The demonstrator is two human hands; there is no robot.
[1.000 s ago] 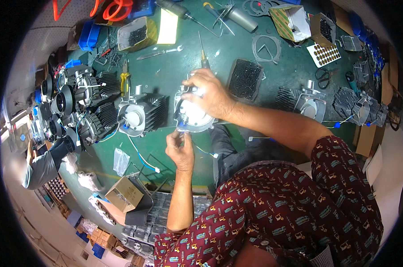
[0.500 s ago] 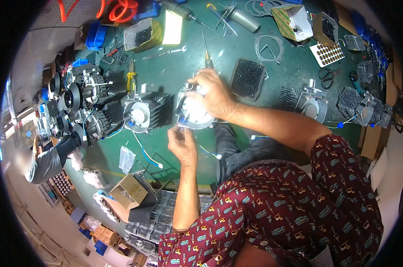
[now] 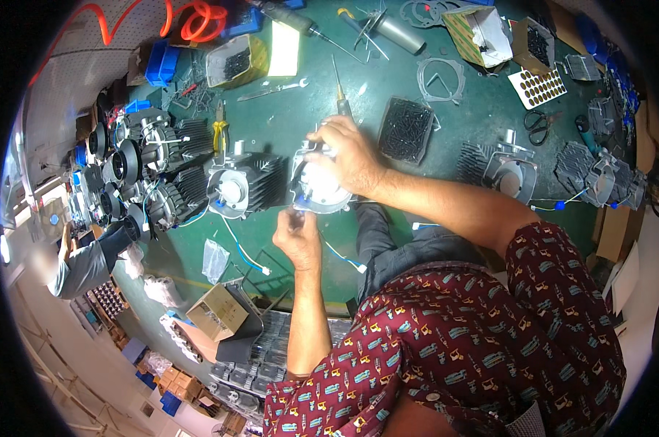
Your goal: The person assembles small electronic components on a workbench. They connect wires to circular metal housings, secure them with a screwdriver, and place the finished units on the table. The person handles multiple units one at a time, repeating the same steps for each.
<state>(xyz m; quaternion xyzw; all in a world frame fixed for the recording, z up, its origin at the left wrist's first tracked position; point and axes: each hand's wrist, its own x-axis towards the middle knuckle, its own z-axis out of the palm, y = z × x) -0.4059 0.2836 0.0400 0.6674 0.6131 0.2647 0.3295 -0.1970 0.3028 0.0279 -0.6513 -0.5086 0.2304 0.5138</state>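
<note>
My right hand [image 3: 350, 162] is wrapped round the top and right side of a round-faced metal motor housing [image 3: 328, 198] standing at the bench's near edge. Its pale face is washed out by glare. Against the housing's lower rim, the fingers of my left hand [image 3: 298, 240] are pinched together; what they hold is too small to make out. A thin cable [image 3: 342, 256] with a white plug hangs down beside that hand. Just left stands a similar finned housing [image 3: 235, 191], with its own cable [image 3: 242, 251] dangling over the edge.
Beyond my right hand lie a screwdriver [image 3: 340, 87] and a tray of black screws [image 3: 406, 130]. Pliers [image 3: 220, 131] and a wrench [image 3: 271, 89] are farther left. More housings [image 3: 508, 175] stand right, finished-looking fan units [image 3: 151, 138] left. Another person [image 3: 89, 266] is at far left.
The view has shifted slightly, so the bench things sit a little to the right. My left fingers stay at the housing's lower rim, and my right hand keeps its grip.
</note>
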